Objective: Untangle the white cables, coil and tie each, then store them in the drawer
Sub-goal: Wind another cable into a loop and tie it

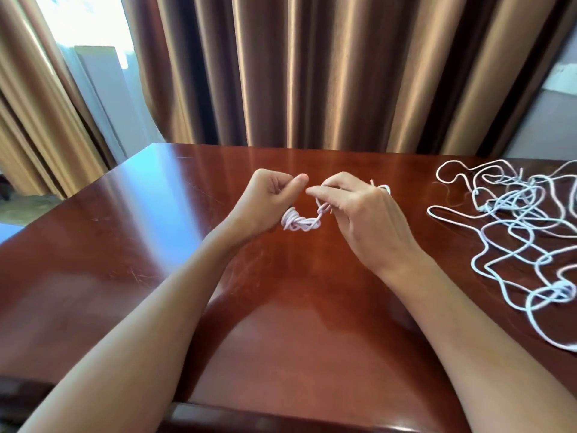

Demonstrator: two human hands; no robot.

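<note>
A small coiled white cable (300,222) hangs between both hands above the middle of the reddish wooden table (150,232). My left hand (268,203) is closed on the coil's left end. My right hand (359,214) pinches the coil's right end, and a short cable tail sticks up behind its knuckles. Much of the coil is hidden inside the two fists. A loose tangle of white cables (518,232) lies spread on the table at the right, apart from both hands.
Brown curtains (312,73) hang right behind the table's far edge. A bright window (87,35) shows at the upper left. The tangle runs off the frame's right edge. No drawer is in view.
</note>
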